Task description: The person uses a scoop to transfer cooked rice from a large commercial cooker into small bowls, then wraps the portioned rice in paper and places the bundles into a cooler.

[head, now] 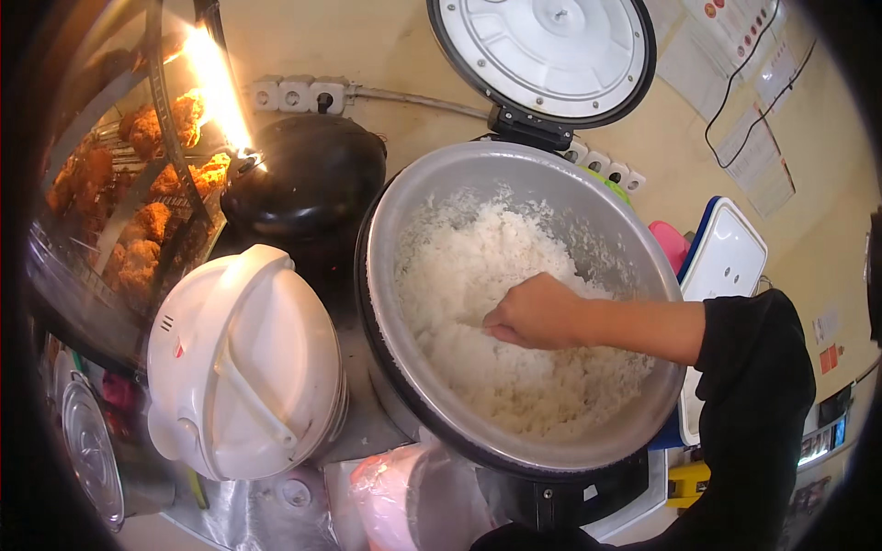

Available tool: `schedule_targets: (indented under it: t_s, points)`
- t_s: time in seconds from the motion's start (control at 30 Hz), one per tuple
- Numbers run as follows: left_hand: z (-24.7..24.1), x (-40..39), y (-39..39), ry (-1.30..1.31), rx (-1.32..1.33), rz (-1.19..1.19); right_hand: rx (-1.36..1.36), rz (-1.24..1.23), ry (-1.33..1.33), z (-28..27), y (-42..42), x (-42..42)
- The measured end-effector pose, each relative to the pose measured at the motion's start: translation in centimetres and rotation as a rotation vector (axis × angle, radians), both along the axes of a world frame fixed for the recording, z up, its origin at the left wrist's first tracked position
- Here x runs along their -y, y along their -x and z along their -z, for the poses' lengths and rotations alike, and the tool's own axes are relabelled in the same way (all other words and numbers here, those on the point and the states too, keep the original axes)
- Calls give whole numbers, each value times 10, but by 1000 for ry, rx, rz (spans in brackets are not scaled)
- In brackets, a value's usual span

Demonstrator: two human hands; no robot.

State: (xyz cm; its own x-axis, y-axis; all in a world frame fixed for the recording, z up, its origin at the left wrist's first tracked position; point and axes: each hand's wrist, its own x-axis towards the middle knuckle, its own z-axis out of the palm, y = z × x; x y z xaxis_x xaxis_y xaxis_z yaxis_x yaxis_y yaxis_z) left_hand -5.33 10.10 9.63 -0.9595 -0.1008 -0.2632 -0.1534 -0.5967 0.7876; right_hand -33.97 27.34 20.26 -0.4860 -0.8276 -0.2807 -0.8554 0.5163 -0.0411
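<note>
A big rice cooker stands before me with its white-lined lid (551,55) raised. Inside its grey metal inner pot (661,406) lies a heap of cooked white rice (468,268), with grains stuck along the wall. My right hand (541,313) reaches in from the right, over the pot's rim, in a black sleeve. Its fingers are curled into a fist at the rice, and whether they hold something buried there is hidden. My left hand is out of view.
On the left stands a white lidded appliance (275,330) with a carry handle and a white paddle (251,396). Behind it are a lit glass case of fried chicken (141,258) and a black rounded vessel (310,172). A plastic-wrapped pink pack (389,492) lies in front.
</note>
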Motion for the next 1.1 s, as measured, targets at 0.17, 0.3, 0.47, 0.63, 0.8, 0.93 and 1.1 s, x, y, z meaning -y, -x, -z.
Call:
schedule_targets:
  t_s: [0.17,0.3,0.47,0.63,0.8,0.93,1.1]
  points:
    - [-1,-5,2,14,-11,4,164,-75,47,11,-17,20]
    - [-2,-6,3,15,-30,-32,293,105,85,7,-16,4]
    - [-9,-3,9,7,-68,-135,447,230,205,-9,-17,-10]
    - [-38,10,17,32,-174,-289,371,236,313,-49,-7,-30]
    - [-99,-9,69,64,-367,-390,163,381,397,-117,-9,-56]
    - [-173,-47,140,-361,-354,-200,-34,427,530,-166,-24,-75]
    - [-196,-89,166,-481,-365,127,-694,189,599,-171,-58,-85]
